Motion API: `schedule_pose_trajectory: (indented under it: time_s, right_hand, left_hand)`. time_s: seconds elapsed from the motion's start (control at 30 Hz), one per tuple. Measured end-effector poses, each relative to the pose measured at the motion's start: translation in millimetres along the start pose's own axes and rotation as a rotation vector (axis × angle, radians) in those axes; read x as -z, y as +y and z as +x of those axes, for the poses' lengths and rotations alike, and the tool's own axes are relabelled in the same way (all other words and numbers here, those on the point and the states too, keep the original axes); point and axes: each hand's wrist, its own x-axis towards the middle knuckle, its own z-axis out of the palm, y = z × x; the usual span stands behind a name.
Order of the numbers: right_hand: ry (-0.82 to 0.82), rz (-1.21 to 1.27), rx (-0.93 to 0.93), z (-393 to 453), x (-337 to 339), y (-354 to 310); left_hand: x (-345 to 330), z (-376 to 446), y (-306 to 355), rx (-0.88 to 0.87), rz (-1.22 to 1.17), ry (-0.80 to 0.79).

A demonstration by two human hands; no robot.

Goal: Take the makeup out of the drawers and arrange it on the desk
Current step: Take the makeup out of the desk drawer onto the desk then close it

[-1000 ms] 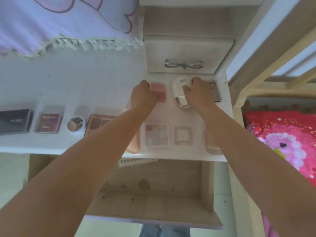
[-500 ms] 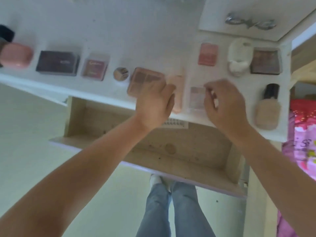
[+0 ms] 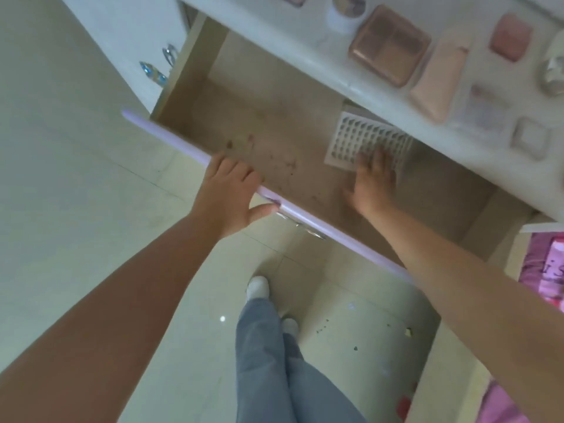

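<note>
The wide drawer (image 3: 305, 117) under the desk stands pulled out. My left hand (image 3: 229, 193) grips its lilac front edge (image 3: 171, 137), fingers over the top and thumb on the outside. My right hand (image 3: 370, 181) reaches inside and lies flat with straight fingers on a white tray of false lashes (image 3: 366, 138), which sits at the back of the drawer, partly under the desk edge. On the white desk (image 3: 305, 68) above lie a brown palette (image 3: 389, 44), a long pink case (image 3: 436, 80), a pink compact (image 3: 511, 36) and a small round jar (image 3: 346, 10).
A second drawer front with a metal handle (image 3: 169, 54) is shut at the left. My legs in blue jeans (image 3: 274, 361) stand on the pale tiled floor. Pink bedding (image 3: 546, 270) lies at the right edge. A clear square case (image 3: 531, 137) sits near the desk's front.
Both hands left the desk top and dropped to the drawer: the left took hold of its front edge, the right went in onto the lash tray. The view tilted down.
</note>
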Motion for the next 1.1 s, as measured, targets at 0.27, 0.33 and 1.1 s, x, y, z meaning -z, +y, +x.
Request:
schedule_pose_trajectory:
  time_s: [0.27, 0.33, 1.1]
  right_hand:
    - [0.056, -0.083, 0.089, -6, -27, -14]
    - [0.094, -0.135, 0.113, -1, -23, -15]
    - [-0.246, 0.328, 0.048, -47, 40, -6]
  left_hand:
    - [-20, -6, -4, -0.062, 0.143, 0.121]
    - [-23, -6, -7, -0.086, 0.148, 0.146]
    - [31, 0, 13, 0.014, 0.08, -0.352]
